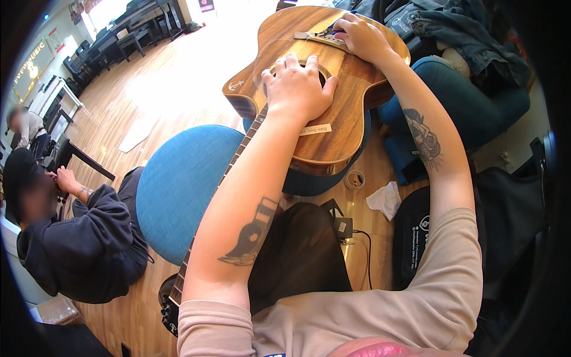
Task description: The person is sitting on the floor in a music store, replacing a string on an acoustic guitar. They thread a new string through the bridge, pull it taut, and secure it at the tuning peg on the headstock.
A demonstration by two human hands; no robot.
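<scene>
An acoustic guitar with a brown wood top lies face up, its neck running toward me under my left forearm. My left hand rests over the soundhole, palm down, fingers spread. At the bridge, my right hand is closed on a small blue-handled tool, which looks like pliers; its tip is partly hidden by my fingers. Blue round stools sit beside and beneath the guitar body.
A person in dark clothes sits at left; another person is farther back. Dark jackets lie at upper right. A cup, white cloth and adapter are on the wooden floor; a black bag is at right.
</scene>
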